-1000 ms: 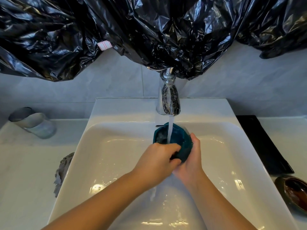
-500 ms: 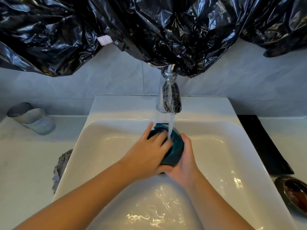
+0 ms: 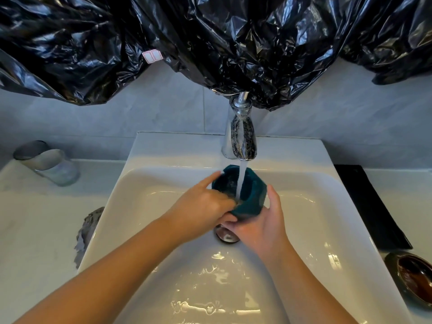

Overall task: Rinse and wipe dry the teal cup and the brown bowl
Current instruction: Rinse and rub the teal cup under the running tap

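Soft light from above; glare ripples on my wet sink (image 3: 163, 230) and the black plastic (image 3: 210, 43). The wide lens bows the edges; my left hand (image 3: 203, 203) blurs under the water (image 3: 240, 181).

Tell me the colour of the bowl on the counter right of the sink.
The bowl is glossy dark brown, reddish-brown inside; seen in the head view, lower right.

Left fingers (image 3: 223, 199) now inside teal cup (image 3: 253, 190)
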`<state>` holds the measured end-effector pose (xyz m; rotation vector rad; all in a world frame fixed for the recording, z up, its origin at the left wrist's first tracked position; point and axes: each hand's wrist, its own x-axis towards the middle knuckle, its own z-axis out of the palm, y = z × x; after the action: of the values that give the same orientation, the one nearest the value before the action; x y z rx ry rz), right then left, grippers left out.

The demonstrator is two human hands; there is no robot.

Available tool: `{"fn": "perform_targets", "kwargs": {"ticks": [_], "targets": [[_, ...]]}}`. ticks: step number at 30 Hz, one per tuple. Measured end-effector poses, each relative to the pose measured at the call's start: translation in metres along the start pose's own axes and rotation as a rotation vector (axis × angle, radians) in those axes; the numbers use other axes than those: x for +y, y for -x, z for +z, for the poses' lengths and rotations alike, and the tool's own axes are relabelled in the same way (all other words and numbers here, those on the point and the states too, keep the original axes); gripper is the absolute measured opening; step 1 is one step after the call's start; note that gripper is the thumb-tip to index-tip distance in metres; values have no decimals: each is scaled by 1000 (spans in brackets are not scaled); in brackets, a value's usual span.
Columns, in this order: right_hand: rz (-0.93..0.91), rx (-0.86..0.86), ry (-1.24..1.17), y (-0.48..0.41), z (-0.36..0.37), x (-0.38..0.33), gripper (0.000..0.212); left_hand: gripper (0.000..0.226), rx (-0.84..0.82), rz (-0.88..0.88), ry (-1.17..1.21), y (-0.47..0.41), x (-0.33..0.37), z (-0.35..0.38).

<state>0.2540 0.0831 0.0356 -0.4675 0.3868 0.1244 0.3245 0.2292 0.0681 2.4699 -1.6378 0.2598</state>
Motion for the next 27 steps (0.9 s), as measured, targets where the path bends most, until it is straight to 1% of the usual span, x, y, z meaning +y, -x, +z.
{"fn": "perform_targets", "kwargs": {"ticks": [3, 5, 7, 8, 10, 12, 13, 16, 19, 23, 25, 27], "targets": [[-52, -22, -35, 4, 0, 1, 55, 32, -1, -123, 194, -9, 22, 5], [-59, -21, -25, 4, -2, 1, 56, 26, -18, -136, 247, -7, 31, 8], [-47, -25, 8, 2, -4, 0, 57, 26, 8, -37, 132, -4, 25, 9], [-36, -28, 11, 2, -4, 0, 58, 30, 15, 6, 47, -4, 19, 8], [-1, -36, -1, 1, -3, 1, 57, 42, -15, 18, -77, -3, 8, 7], [30, -35, 8, 1, -4, 1, 56, 55, -47, 13, -88, -4, 6, 9], [40, -29, 17, 1, -4, 1, 57, 57, -54, 33, -74, -4, 7, 10], [53, -22, 24, 0, -6, -1, 61, 49, -10, 97, -70, -4, 11, 10], [35, -38, -3, 0, -6, -4, 63, 42, 74, 72, -52, -2, 16, 9], [-4, 0, 33, 0, -4, -4, 61, 30, 107, -4, -97, -1, 29, 13], [-19, 26, 26, 0, -3, -2, 61, 30, 113, -76, -33, -4, 38, 11], [-36, 51, -14, 0, -2, -1, 58, 29, 127, -149, 107, -5, 45, 10]]}}
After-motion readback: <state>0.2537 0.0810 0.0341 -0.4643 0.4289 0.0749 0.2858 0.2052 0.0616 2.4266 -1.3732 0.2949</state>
